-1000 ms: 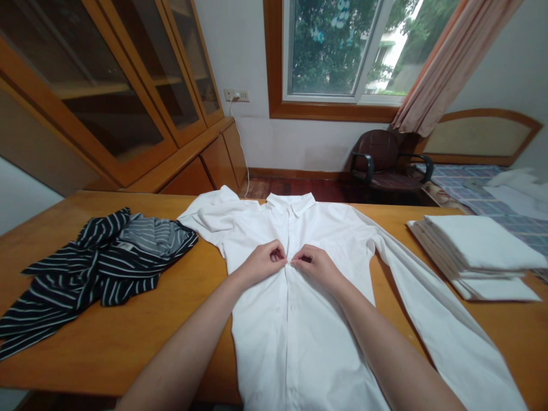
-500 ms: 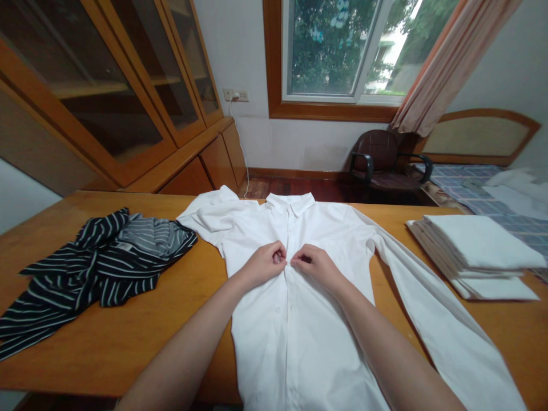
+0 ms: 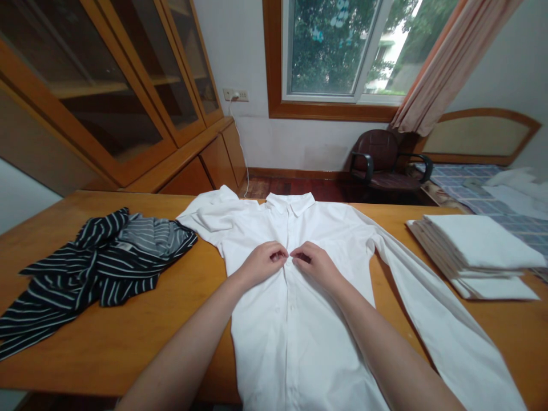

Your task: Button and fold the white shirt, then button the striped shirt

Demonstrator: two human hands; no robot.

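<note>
A white button-up shirt lies flat, front up, on the wooden table, collar at the far side. My left hand and my right hand meet at the shirt's front placket at chest height. Both hands are closed in a pinch on the placket fabric, fingertips nearly touching. The button between them is hidden by my fingers. The shirt's right sleeve runs out toward the near right; its left sleeve is bunched by the collar.
A crumpled black and white striped garment lies at the left of the table. A stack of folded white cloths sits at the right. Beyond the table are a dark armchair, wooden cabinets and a window.
My hands have shifted slightly up the placket and closer together; everything else is unmoved.
</note>
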